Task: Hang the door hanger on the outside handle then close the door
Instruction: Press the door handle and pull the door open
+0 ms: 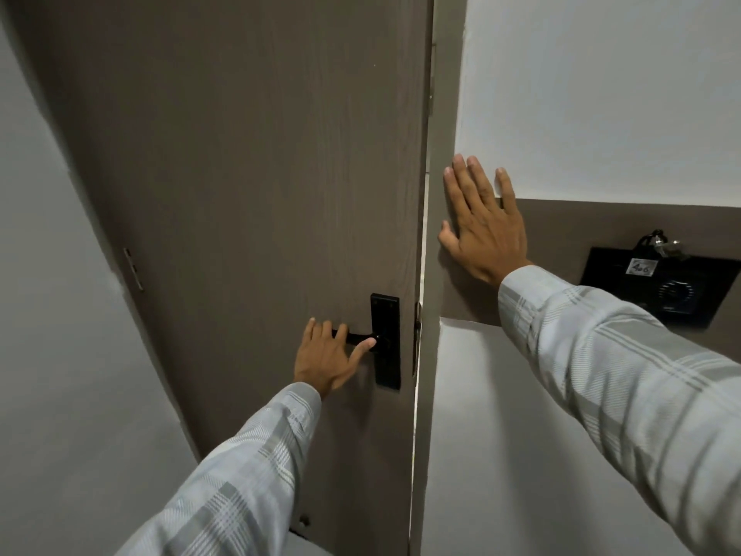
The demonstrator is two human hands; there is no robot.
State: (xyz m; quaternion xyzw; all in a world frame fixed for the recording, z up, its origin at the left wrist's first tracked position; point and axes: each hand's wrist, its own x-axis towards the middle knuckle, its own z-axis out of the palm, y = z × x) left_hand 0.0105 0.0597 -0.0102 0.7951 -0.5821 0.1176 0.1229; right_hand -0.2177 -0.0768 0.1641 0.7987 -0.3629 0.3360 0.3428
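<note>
A grey-brown wooden door fills the middle of the view, with only a thin bright gap left along its right edge. Its black lever handle sits on a black backplate. My left hand rests on the lever, fingers draped over it and thumb under it near the pivot. My right hand lies flat with fingers spread on the door frame and wall, right of the door. No door hanger shows on this side.
A black wall panel with a small label, a dial and a key ring on top is mounted on the grey wall band at right. A hinge shows at the door's left edge. White walls flank both sides.
</note>
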